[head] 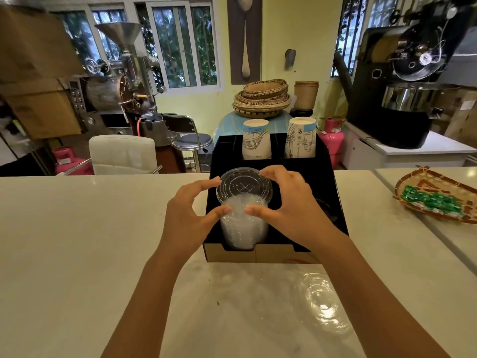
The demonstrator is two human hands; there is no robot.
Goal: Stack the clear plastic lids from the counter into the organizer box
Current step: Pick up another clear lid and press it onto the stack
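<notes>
Both hands, left (188, 215) and right (291, 205), have their fingers clamped on the lid stack (244, 213) sitting in the box (333, 202). Most lids seem stowed; a few lids (322, 303) remain on the table (77, 241).

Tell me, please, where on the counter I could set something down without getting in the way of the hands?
The widest bare patch is the counter left of the organizer box. A narrower strip lies between the box and the woven tray. It is crowded in front of the box: both forearms cross there, and loose clear lids lie under the right arm.
</notes>
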